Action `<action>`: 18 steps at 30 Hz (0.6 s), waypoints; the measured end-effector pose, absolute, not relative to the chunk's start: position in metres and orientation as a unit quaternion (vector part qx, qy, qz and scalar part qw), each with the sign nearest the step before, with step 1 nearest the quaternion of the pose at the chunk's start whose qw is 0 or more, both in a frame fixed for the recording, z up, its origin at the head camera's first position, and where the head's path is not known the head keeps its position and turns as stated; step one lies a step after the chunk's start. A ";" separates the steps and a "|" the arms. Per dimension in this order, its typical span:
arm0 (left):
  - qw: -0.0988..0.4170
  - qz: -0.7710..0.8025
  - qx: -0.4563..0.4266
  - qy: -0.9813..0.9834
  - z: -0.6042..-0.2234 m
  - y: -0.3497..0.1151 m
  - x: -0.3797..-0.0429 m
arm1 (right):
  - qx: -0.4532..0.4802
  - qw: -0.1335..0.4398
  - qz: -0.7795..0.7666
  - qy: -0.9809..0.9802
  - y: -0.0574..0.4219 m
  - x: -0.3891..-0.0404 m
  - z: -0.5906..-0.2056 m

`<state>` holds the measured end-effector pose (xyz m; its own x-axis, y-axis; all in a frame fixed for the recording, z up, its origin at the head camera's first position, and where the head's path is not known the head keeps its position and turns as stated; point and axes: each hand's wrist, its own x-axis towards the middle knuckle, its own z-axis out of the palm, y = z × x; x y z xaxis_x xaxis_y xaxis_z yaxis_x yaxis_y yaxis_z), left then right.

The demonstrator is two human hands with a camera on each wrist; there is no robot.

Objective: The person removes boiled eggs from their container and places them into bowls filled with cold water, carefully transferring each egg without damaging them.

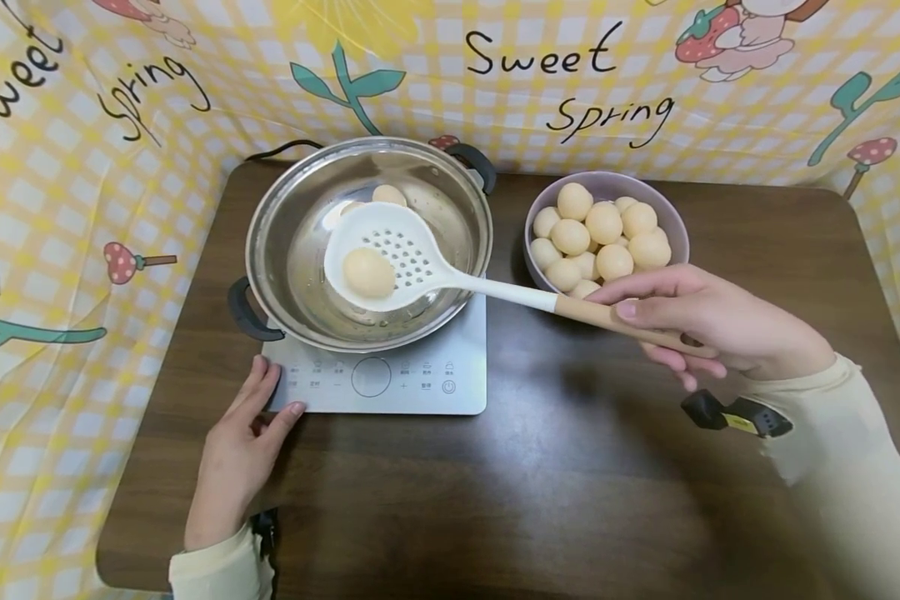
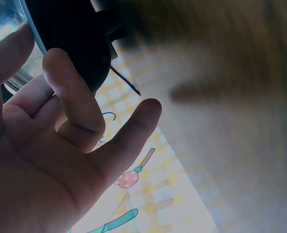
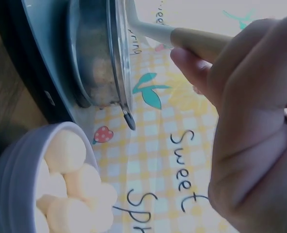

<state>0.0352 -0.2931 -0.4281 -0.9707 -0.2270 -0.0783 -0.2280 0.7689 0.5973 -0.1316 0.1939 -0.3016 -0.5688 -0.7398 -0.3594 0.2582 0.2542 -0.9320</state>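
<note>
In the head view my right hand [image 1: 708,321] grips the wooden handle of a white slotted skimmer [image 1: 420,258]. The skimmer's head is over a steel pot [image 1: 300,321], with one pale, egg-like ball [image 1: 368,272] lying in it. Another pale ball [image 1: 388,196] shows in the pot behind the skimmer; part of the pot's inside is hidden. My left hand [image 1: 240,446] rests at the front left corner of the silver induction cooker [image 1: 375,400], its fingers along the side edge and thumb at the front. The left wrist view shows those fingers [image 2: 75,92] loosely bent.
A lilac bowl [image 1: 682,242] heaped with several pale balls [image 1: 603,222] stands right of the pot, close to my right hand. The pot has black side handles [image 1: 251,312]. A black cord [image 1: 281,150] runs behind it. Checkered cloth [image 1: 450,100] hangs behind the brown table [image 1: 435,500].
</note>
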 end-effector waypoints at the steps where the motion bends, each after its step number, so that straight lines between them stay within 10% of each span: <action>1: 0.000 0.317 -0.120 0.941 -0.428 -0.293 0.035 | -0.180 0.426 -0.588 0.663 0.198 -0.131 -0.301; 18: 0.012 0.314 -0.114 0.943 -0.426 -0.292 0.035 | -0.185 0.395 -0.679 0.591 0.277 -0.109 -0.305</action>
<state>0.0355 -0.2918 -0.4264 -0.9737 -0.2077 -0.0935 -0.2223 0.7772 0.5887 -0.1093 0.2773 -0.3047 -0.6203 -0.7541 -0.2157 0.3172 0.0103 -0.9483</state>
